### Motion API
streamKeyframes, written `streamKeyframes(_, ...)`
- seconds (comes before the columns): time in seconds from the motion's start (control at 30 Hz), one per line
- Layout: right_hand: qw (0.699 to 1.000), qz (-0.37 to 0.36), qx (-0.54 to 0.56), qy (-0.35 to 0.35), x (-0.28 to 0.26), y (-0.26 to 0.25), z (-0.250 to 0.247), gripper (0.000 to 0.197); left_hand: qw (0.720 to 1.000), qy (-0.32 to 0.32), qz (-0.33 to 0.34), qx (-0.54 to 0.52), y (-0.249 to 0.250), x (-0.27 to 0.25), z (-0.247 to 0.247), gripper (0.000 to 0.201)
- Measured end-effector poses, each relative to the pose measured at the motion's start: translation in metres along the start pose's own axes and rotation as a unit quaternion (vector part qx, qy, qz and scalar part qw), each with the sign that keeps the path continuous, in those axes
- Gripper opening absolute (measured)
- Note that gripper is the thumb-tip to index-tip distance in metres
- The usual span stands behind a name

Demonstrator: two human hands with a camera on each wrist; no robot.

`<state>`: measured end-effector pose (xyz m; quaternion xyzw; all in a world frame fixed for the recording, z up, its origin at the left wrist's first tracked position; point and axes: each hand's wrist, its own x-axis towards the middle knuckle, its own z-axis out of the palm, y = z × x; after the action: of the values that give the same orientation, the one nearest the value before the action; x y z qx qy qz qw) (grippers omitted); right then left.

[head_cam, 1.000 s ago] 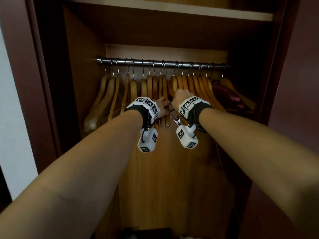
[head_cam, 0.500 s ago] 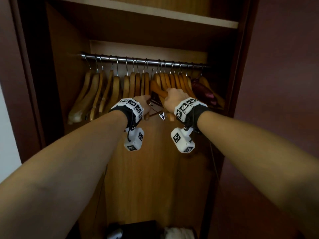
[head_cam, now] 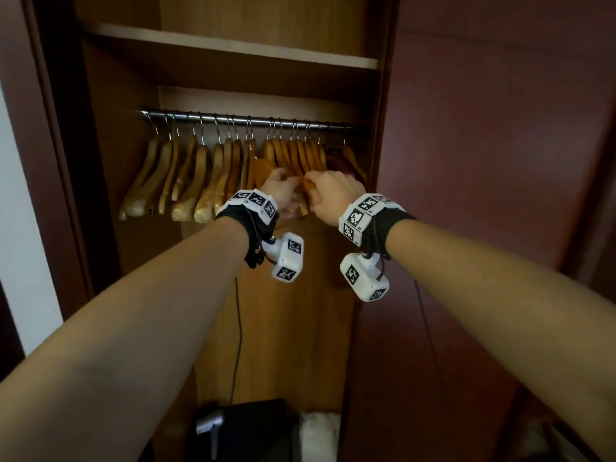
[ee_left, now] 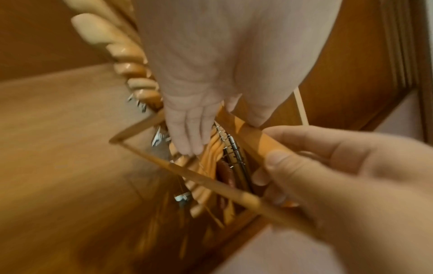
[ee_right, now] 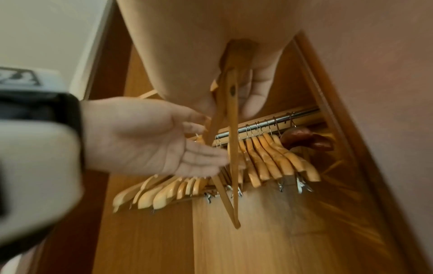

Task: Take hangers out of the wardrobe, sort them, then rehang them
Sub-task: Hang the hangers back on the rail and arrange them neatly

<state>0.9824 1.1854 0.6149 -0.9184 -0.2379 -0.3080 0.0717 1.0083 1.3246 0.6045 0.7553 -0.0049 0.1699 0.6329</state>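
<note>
From the head view, both my arms reach into the wardrobe (head_cam: 383,135). A row of wooden hangers (head_cam: 186,181) hangs from the metal rail (head_cam: 233,119), under a shelf (head_cam: 233,50). My left hand (head_cam: 281,191) and right hand (head_cam: 333,191) meet in front of the middle of the row, at one hanger (head_cam: 308,188).

In the left wrist view, my left hand (ee_left: 187,118) lies flat with straight fingers against that hanger (ee_left: 187,172), while my right hand (ee_left: 328,176) curls round its arm.

In the right wrist view, my right hand (ee_right: 234,64) clamps the hanger (ee_right: 232,148), which hangs tilted off the rail (ee_right: 281,122). My left hand (ee_right: 152,139) is spread, fingertips touching it.
</note>
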Motion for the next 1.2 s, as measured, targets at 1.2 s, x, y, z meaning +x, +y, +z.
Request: streamKeyframes(1.2,0.988,0.075,0.000,0.137,-0.016,-0.009,-0.017,0.034,0.928,0.142,0.120,0.324,0.036,-0.078,-0.086,0.058)
